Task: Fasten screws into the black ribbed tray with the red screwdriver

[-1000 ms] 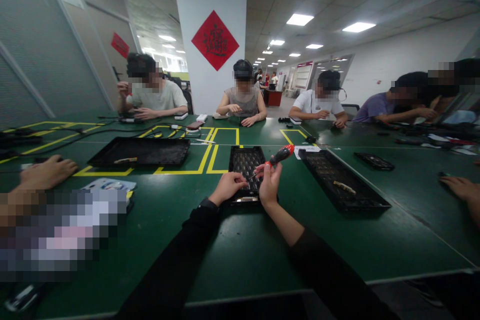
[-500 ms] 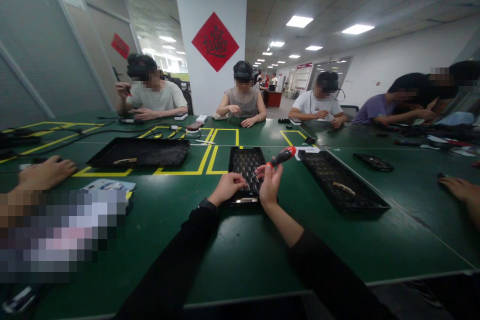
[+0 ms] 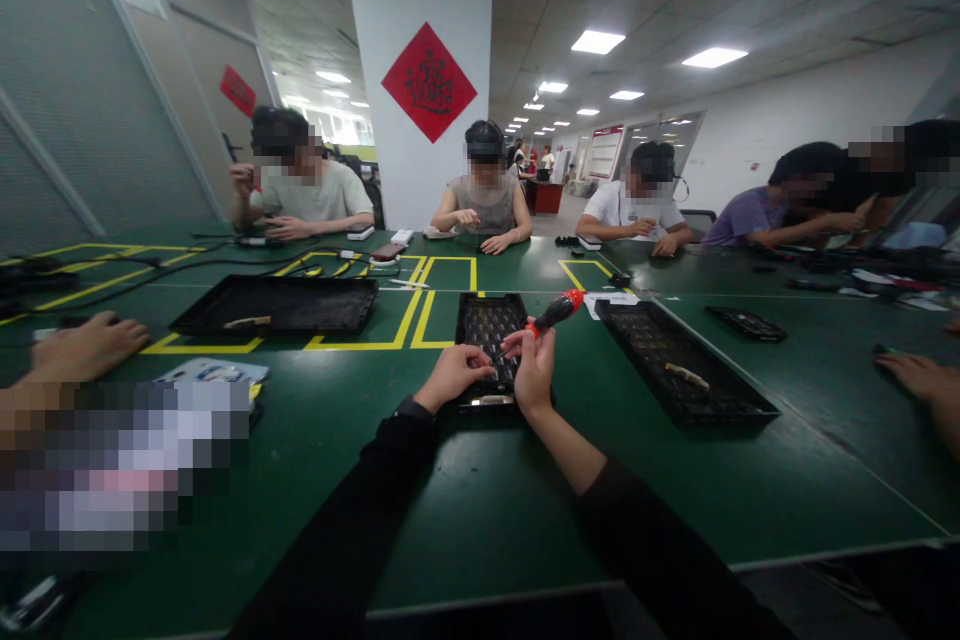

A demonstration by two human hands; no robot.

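Observation:
A red and black screwdriver (image 3: 556, 311) is held in my right hand (image 3: 533, 370), its handle pointing up and to the right, its shaft slanting down toward my left fingertips. My left hand (image 3: 453, 375) has its fingers pinched together over the black slotted tray (image 3: 491, 312); whatever is between them is too small to make out. Both hands are over the near half of this tray, which lies on the green table (image 3: 480, 510). A pale strip (image 3: 492, 401) shows at its near edge.
Black trays stand at the left (image 3: 300, 305) and right (image 3: 675, 360), each with a pale piece inside. A smaller black part (image 3: 745, 323) lies further right. Other people's hands rest at both sides, and several people sit opposite. Cables cross the far left.
The screwdriver and my right fingers have shifted slightly left and down, closer to my left fingertips. My left hand has hardly moved.

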